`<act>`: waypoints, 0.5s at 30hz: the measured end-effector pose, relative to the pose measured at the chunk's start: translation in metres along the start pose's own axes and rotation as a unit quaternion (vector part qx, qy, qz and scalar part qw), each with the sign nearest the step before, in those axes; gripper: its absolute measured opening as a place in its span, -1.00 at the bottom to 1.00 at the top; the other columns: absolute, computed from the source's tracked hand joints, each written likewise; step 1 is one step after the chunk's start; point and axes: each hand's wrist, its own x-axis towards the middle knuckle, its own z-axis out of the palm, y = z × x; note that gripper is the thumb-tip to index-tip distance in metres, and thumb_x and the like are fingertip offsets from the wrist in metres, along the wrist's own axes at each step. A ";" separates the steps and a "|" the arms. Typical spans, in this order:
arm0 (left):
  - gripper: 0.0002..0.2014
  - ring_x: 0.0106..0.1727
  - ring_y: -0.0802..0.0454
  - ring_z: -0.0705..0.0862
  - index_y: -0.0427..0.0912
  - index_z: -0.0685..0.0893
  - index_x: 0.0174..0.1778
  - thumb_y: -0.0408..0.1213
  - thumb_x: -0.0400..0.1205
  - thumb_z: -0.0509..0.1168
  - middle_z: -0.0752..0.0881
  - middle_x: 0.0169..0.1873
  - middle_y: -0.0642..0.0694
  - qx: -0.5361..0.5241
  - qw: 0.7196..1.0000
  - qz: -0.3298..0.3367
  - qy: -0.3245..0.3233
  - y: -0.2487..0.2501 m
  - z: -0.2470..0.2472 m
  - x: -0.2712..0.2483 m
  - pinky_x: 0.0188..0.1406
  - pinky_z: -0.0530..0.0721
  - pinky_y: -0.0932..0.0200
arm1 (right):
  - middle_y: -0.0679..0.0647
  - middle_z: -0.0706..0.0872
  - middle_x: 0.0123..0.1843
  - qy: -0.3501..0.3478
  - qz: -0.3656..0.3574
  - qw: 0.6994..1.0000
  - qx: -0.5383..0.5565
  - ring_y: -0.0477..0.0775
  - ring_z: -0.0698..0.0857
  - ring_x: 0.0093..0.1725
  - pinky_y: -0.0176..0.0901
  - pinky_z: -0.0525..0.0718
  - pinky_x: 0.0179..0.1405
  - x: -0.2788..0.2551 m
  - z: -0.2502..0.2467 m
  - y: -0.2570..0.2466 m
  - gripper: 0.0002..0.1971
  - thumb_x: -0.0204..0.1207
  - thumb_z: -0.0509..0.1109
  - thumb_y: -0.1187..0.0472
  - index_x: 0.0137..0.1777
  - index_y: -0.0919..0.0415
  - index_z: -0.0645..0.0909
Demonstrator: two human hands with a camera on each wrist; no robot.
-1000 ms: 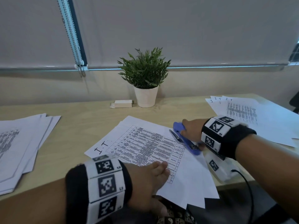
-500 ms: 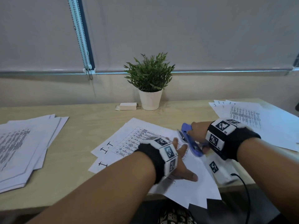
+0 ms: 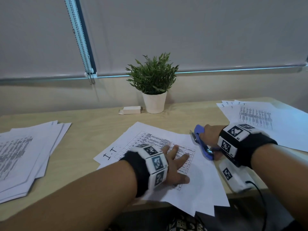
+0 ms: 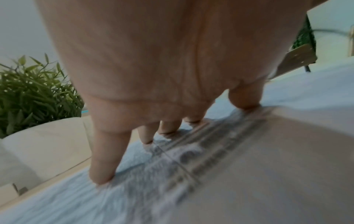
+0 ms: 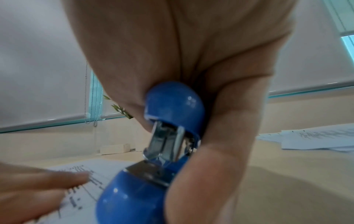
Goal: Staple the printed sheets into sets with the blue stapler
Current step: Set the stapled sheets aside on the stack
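Desk (image 3: pixel 86 137) carried three lots of paper: a left stack (image 3: pixel 25 154), a right stack (image 3: pixel 260 117), and the printed sheets (image 3: pixel 150 140) fanned in the middle, near edge overhanging the desk. Potted plant (image 3: pixel 154 84) stood at the back against the wall, small white box (image 3: pixel 131 110) just left of its pot. Left hand (image 3: pixel 175 164) lay flat on the printed sheets, fingers (image 4: pixel 101 165) straight and spread, tips touching the paper, holding nothing. Right hand (image 3: pixel 210 135) was wrapped round the blue stapler (image 3: pixel 202 144) at the sheets' right edge; its metal mouth gaped slightly. Couldn't tell if paper was in the mouth.
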 end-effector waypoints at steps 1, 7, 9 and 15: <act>-0.30 0.66 -0.16 -0.30 0.23 -0.29 0.61 0.27 0.65 -0.08 -0.35 0.64 -0.03 0.004 1.000 0.006 -0.004 -0.002 0.005 -0.010 0.55 -0.13 -0.35 | -0.03 0.29 -0.38 -0.010 0.003 1.000 -0.018 -0.12 0.27 -0.44 -0.29 0.32 -0.45 -0.001 0.000 -0.003 -0.60 0.68 0.10 0.17 -0.41 0.05 0.13; -0.40 0.63 -0.06 -0.41 0.38 -0.33 0.54 0.22 0.68 -0.13 -0.45 0.58 0.14 0.016 0.998 0.048 -0.035 -0.021 0.031 -0.051 0.52 -0.19 -0.48 | 0.00 0.34 -0.30 -0.029 -0.017 0.994 -0.108 -0.08 0.28 -0.44 -0.25 0.27 -0.46 -0.004 0.001 -0.011 -0.70 0.70 0.08 0.22 -0.31 0.13 0.22; -0.39 0.63 -0.09 -0.40 0.37 -0.33 0.55 0.26 0.66 -0.15 -0.44 0.58 0.18 -0.008 0.999 0.006 -0.035 -0.035 0.030 -0.054 0.52 -0.18 -0.47 | 0.00 0.31 -0.33 -0.024 -0.021 0.993 -0.114 -0.08 0.28 -0.46 -0.21 0.30 -0.44 -0.003 0.002 -0.011 -0.81 0.69 0.10 0.22 -0.17 0.18 0.24; -0.17 0.64 -0.30 -0.26 0.25 -0.40 0.57 0.53 0.40 -0.43 -0.36 0.63 -0.10 -0.016 0.989 -0.142 -0.047 -0.078 0.027 -0.053 0.57 -0.22 -0.27 | -0.02 0.36 -0.32 0.005 -0.025 0.995 -0.096 -0.09 0.26 -0.44 -0.26 0.31 -0.46 -0.008 0.003 -0.017 -0.75 0.69 0.12 0.16 -0.26 0.09 0.30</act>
